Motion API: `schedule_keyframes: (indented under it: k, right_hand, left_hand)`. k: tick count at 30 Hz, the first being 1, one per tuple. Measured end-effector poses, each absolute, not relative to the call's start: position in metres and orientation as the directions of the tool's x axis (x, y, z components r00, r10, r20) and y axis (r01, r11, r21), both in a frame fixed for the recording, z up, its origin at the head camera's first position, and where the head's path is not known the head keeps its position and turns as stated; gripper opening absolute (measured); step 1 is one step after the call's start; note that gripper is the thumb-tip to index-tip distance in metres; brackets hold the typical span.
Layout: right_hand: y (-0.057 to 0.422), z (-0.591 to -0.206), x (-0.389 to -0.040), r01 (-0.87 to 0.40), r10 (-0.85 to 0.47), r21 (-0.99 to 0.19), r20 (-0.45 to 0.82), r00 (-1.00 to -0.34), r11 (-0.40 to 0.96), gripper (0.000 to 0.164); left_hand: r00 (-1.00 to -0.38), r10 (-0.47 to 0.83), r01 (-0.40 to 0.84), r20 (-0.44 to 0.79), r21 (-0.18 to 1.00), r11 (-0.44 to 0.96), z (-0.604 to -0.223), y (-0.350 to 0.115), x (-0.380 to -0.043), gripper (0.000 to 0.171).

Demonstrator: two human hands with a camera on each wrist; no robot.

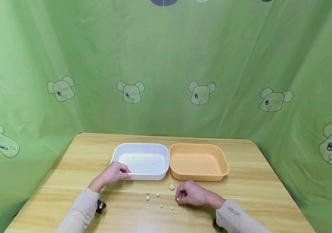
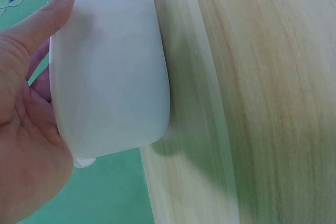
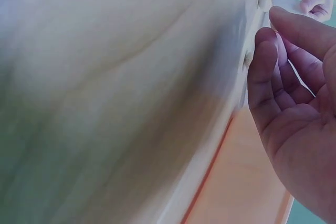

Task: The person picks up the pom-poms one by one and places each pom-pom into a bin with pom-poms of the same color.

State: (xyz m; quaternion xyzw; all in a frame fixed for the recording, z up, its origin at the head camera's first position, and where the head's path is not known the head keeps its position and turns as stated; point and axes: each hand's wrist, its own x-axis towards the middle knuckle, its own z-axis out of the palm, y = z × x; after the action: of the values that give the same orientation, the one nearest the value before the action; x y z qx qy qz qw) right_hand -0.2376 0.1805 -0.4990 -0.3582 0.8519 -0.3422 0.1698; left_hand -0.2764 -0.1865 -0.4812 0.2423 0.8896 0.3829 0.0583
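Pale sleeves [image 1: 79, 208], nearest the camera, are being worn just behind the fingers of the left hand [image 1: 114, 173] and the right hand [image 1: 193, 193]. Beneath all the fingers, a wooden table [image 1: 131, 216] is being used as the work surface. At its near left corner, a white tray [image 1: 151, 177] is being gripped, the left thumb laid against the wall and the other left fingers partly hidden behind it. Beyond the right fingers, an orange tray [image 1: 199, 177] is being touched by neither hand. Three yellow pellets [image 1: 154, 163] are being held in the white tray, rightward of the left fingers; two whitish pellets [image 1: 215, 169], in the orange one. Left of the right fingers, six loose pellets [image 1: 157, 194] are being kept on the table. Between the right thumb and fingertip, a small yellow pellet [image 1: 178, 199] is apparently being pinched. Seemingly, sorting by colour is being done, at the picking-up step; a gentle lift, then a carry leftward and away into the white tray, is probably being called for.
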Motion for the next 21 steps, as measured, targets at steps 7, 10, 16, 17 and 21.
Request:
schedule_keyframes:
  k: [7,10,16,17,21]
  right_hand:
    - [0.185,-0.496,-0.237,-0.478,-0.717,-0.712,-0.051,-0.695,0.514,0.012]
    - [0.186,-0.494,-0.236,-0.467,-0.715,-0.72,-0.057,-0.696,0.513,0.012]
    - [0.188,-0.488,-0.237,-0.448,-0.708,-0.735,-0.06,-0.704,0.508,0.011]
    - [0.188,-0.487,-0.237,-0.451,-0.707,-0.734,-0.056,-0.705,0.508,0.011]
    - [0.189,-0.483,-0.238,-0.481,-0.71,-0.718,-0.025,-0.704,0.503,0.01]
  left_hand:
    - [-0.873,0.48,0.392,0.082,0.703,0.594,-0.481,-0.187,-0.278,0.006]
    - [-0.875,0.478,0.388,0.074,0.697,0.603,-0.482,-0.187,-0.278,0.006]
    - [-0.876,0.476,0.391,0.074,0.686,0.613,-0.481,-0.187,-0.277,0.006]
    - [-0.877,0.475,0.391,0.074,0.685,0.614,-0.481,-0.187,-0.277,0.006]
    - [-0.875,0.478,0.395,0.08,0.689,0.607,-0.481,-0.187,-0.277,0.005]
